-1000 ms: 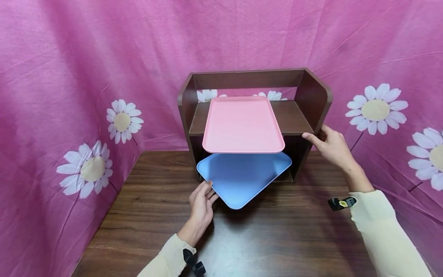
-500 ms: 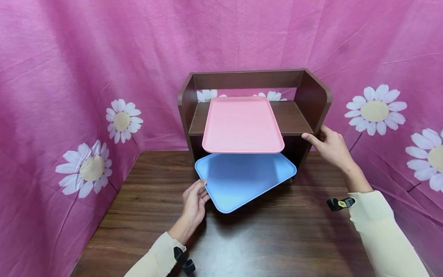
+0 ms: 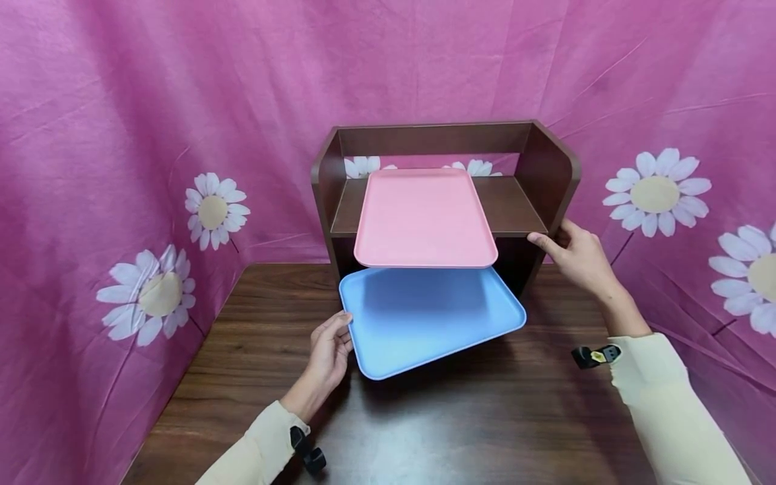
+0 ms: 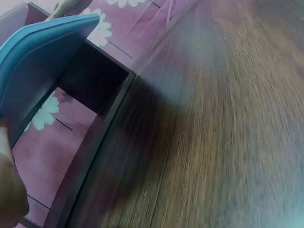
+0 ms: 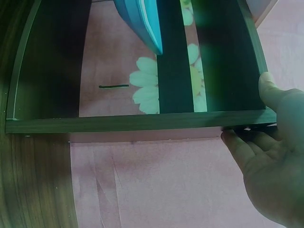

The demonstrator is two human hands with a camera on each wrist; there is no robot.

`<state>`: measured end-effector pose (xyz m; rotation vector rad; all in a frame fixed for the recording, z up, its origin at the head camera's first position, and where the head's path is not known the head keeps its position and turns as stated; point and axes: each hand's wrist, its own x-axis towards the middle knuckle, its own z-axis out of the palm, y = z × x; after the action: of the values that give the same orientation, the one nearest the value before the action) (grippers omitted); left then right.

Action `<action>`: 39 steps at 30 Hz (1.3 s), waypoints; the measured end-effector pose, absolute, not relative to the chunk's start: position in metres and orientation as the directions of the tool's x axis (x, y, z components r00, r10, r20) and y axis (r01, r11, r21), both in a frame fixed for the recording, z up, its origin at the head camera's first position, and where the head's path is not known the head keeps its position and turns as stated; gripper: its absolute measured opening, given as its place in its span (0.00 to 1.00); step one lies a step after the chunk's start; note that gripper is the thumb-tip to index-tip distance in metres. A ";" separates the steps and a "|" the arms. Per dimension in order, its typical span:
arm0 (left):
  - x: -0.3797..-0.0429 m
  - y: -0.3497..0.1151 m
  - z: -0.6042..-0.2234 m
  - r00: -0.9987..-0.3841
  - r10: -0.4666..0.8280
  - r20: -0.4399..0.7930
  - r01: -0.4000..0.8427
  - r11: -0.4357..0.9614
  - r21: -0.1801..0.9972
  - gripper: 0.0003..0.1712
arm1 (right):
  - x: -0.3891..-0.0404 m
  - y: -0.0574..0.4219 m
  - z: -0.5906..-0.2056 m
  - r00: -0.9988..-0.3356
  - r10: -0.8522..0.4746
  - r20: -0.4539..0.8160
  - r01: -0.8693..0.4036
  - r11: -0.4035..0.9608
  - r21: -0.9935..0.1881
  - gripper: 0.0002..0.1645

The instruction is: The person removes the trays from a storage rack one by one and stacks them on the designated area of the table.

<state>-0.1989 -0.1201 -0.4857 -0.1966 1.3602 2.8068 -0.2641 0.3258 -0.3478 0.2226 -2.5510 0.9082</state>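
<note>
My left hand (image 3: 324,353) pinches the left edge of a rectangular blue tray (image 3: 418,330), thumb on top and fingers beneath. The tray hangs above the table, turned askew in front of the lower compartment of a dark brown two-level shelf (image 3: 548,165); its back part is hidden under a pink tray (image 3: 427,219). That pink tray lies on the upper board and juts out past its front edge. At the right side panel, my right hand (image 3: 585,263) grips the shelf. In the right wrist view the thumb (image 5: 268,88) lies inside, the fingers outside.
The shelf stands on a brown wood-grain table (image 3: 461,417), near its back edge. A pink curtain (image 3: 242,101) with white daisies hangs behind and on both sides. In the left wrist view, the lower compartment's back is open to the curtain.
My left hand has moved left and slightly toward me with the blue tray. The tray has turned, its right corner coming forward. The right hand and the shelf stay in place.
</note>
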 end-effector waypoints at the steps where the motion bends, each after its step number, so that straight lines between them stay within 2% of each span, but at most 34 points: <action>1: -0.199 -0.122 -0.486 -0.992 -0.032 -0.118 -0.073 -0.621 0.780 0.16 | -0.264 0.325 -0.348 -0.900 -0.009 0.437 -0.283 0.773 -0.568 0.28; 11: -0.200 -0.133 -0.488 -0.993 0.035 -0.116 -0.111 -0.634 0.765 0.16 | -0.263 0.325 -0.347 -0.901 -0.002 0.433 -0.277 0.771 -0.574 0.29; 24: -0.193 -0.139 -0.488 -0.988 0.094 -0.121 -0.153 -0.576 0.803 0.13 | -0.262 0.325 -0.347 -0.904 -0.002 0.428 -0.274 0.771 -0.575 0.29; 39: -0.181 -0.141 -0.500 -0.978 0.117 -0.175 -0.211 -0.529 0.822 0.12 | -0.262 0.325 -0.346 -0.905 -0.017 0.426 -0.286 0.765 -0.577 0.31</action>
<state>-0.1814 -0.1414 -0.5003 -0.1464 1.4118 2.5902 -0.2624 0.3250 -0.3456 0.2303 -2.5615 0.9288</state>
